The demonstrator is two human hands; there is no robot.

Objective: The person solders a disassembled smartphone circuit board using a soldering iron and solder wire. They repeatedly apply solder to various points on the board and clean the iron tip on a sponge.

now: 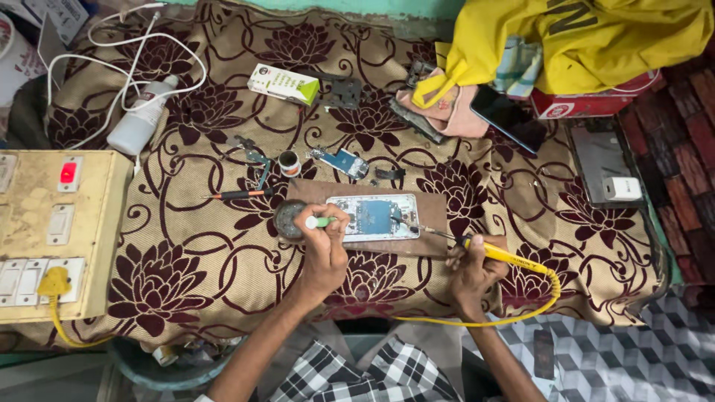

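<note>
Head view: left hand (pixel 325 253) clenched around a small green-tipped tube (pixel 320 222), fingertips just beside an opened phone (pixel 375 217) lying on a brown board (pixel 428 202). Right hand (pixel 471 272) gripping a yellow soldering iron (pixel 500 255), tip reaching leftward from the fingers onto the phone's right edge. Round tin (pixel 287 218) directly left of the left fingers.

Head camera looks steeply down, fairly near, over patterned cloth (pixel 208 275).

We see a woven, matt floral cloth (pixel 223 283), a glossy yellow plastic soldering iron (pixel 506 257), a shiny metal phone frame (pixel 372 217) and a smooth white plastic bottle (pixel 141 119).
</note>
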